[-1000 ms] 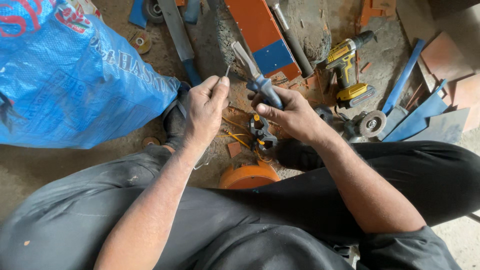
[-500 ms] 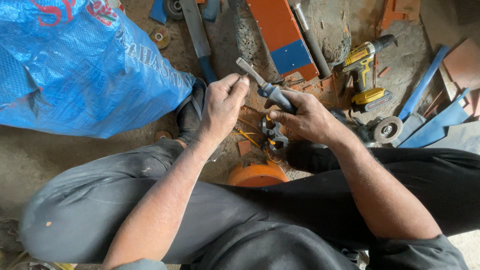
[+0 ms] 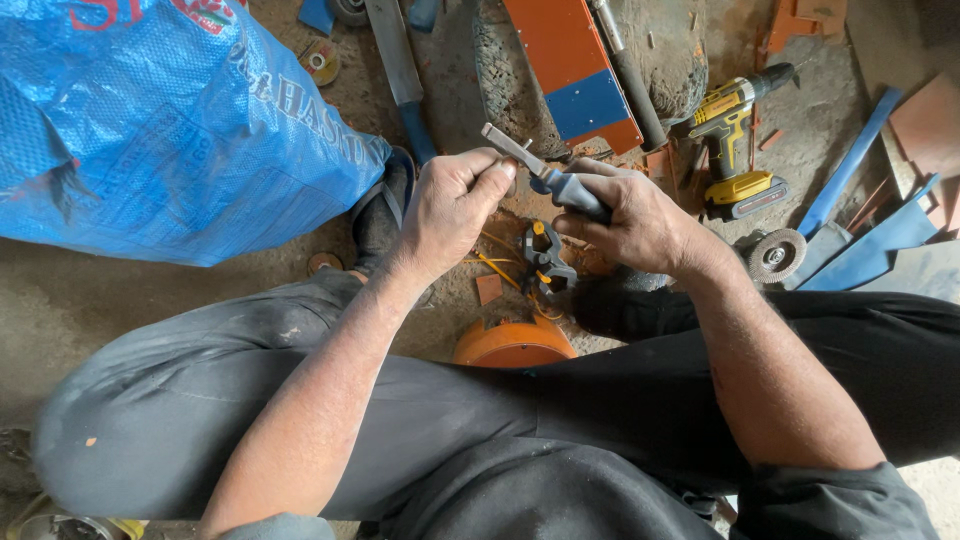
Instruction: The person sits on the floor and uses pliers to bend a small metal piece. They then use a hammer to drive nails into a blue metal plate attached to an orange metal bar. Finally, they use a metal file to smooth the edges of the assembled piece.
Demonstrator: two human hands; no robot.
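We hold a pair of pliers (image 3: 560, 180) above the dirt floor (image 3: 150, 290), between our knees. Our right hand (image 3: 630, 220) wraps its fingers tight around the grey handles; our left hand (image 3: 450, 205) pinches something small at the jaws, too small to tell. The jaws could slip and nip those left fingertips. A yellow drill (image 3: 735, 125) and blue sack (image 3: 150, 120) lie nearby.

Dirt floor (image 3: 130, 300), cluttered with tools.
On it: blue woven sack (image 3: 150, 120) far left, yellow cordless drill (image 3: 735, 135) right, wire wheel (image 3: 777, 254) just below it, orange-blue panel (image 3: 575, 70) top centre, blue strips (image 3: 860, 215) right edge, orange round part (image 3: 513, 345) near the knees.
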